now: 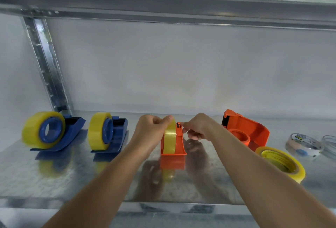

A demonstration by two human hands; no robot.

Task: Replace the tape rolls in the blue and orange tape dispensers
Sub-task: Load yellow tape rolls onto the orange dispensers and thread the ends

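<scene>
The orange dispenser (173,147) stands end-on between the two hands on the metal shelf (54,176), with a yellow tape roll (170,137) seated upright in it. The left hand (151,130) grips the top of that roll, thumb laid over its crown, which looks meant to keep the roll from turning and the light dispenser from sliding. The right hand (197,127), just right of the roll, has its fingers pinched together at the small toothed cutter at the dispenser's far end; it seems to be drawing the loose tape end onto the blade, though the tape itself is too clear and fine to make out there. That would be the last step of loading this one.

Beyond the right hand lies a second orange dispenser (247,133) on its side, its hub bare, so it still wants a roll. Nearer than it, by the right forearm, a spare yellow roll (281,163) lies flat, probably kept handy for that empty hub. Farther right sit clear, spent-looking rolls (303,144).

Left of the left hand stand two blue dispensers: a near blue dispenser (111,133) and a far blue dispenser (54,131), each carrying a full yellow roll, so those appear finished.
</scene>
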